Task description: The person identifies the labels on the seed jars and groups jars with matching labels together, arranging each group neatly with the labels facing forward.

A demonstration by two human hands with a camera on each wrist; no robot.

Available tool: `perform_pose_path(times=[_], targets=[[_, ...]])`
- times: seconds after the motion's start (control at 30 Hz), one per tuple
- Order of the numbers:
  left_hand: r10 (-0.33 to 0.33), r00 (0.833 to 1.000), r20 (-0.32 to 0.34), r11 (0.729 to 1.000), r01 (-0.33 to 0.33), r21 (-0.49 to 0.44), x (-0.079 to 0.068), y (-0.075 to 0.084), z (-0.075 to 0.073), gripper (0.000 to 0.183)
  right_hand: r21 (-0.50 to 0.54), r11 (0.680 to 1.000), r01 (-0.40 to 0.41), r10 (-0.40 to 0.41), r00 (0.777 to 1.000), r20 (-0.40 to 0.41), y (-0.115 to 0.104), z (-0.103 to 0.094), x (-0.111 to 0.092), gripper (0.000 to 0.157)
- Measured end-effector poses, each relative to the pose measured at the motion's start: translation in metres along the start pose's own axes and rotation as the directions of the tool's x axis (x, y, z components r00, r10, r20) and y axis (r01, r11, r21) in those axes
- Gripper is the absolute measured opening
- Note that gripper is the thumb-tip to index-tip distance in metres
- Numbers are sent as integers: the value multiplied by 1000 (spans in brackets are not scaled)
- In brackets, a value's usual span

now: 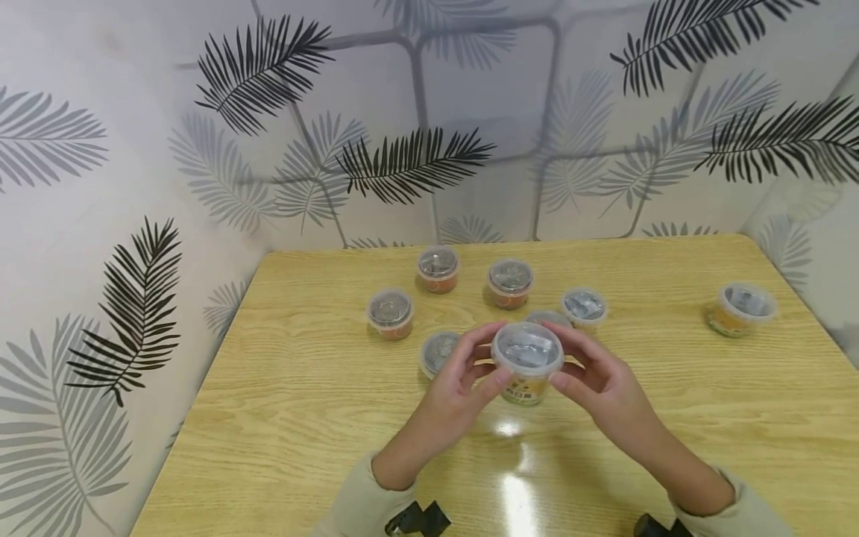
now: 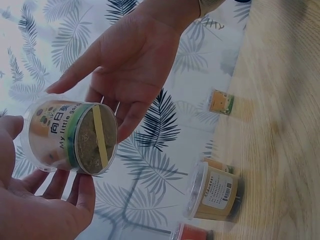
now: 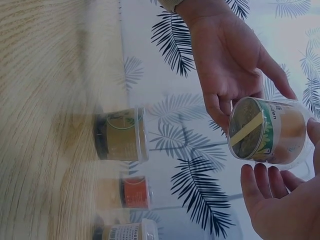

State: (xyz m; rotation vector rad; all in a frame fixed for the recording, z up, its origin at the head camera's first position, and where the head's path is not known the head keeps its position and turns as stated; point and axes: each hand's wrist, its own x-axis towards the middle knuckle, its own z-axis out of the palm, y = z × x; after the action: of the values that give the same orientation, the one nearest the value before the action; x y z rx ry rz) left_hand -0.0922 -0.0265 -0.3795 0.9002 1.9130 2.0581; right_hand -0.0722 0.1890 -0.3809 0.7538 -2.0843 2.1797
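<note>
A clear lidded plastic cup [image 1: 527, 365] is held up over the table between both hands. Its orange and green label reads "My little garden" in the left wrist view, where dark brown contents and a pale yellow strip [image 2: 100, 139] show at its base. My left hand [image 1: 461, 384] grips one side, thumb on the near face and fingers behind. On the opposite side my right hand [image 1: 607, 380] grips it the same way. Just behind the hands are a lidded cup [image 1: 439, 352] on the left, a partly hidden one [image 1: 546, 318], and another [image 1: 584, 306] on the right.
Farther back on the wooden table [image 1: 288, 418] stand three reddish lidded cups: one at left [image 1: 391, 313], one at the rear [image 1: 438, 268] and one near the middle [image 1: 510, 282]. A yellow-labelled cup [image 1: 741, 309] stands alone at far right. A leaf-patterned wall [image 1: 470, 97] borders the back edge.
</note>
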Motion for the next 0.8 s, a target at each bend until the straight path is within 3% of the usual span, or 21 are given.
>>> perform_pose_path(times=[0.27, 0.53, 0.8], targets=[[17, 1000, -18, 1000, -17, -3, 1, 0, 1, 51, 24, 1000, 7, -7, 1000, 6, 1, -2, -2, 48], [34, 999, 29, 999, -34, 22, 1, -4, 3, 62, 14, 997, -75, 74, 994, 80, 0, 2, -3, 58], [10, 1000, 24, 999, -10, 34, 1, -4, 4, 66, -27, 999, -44, 46, 995, 92, 2, 2, -2, 59]])
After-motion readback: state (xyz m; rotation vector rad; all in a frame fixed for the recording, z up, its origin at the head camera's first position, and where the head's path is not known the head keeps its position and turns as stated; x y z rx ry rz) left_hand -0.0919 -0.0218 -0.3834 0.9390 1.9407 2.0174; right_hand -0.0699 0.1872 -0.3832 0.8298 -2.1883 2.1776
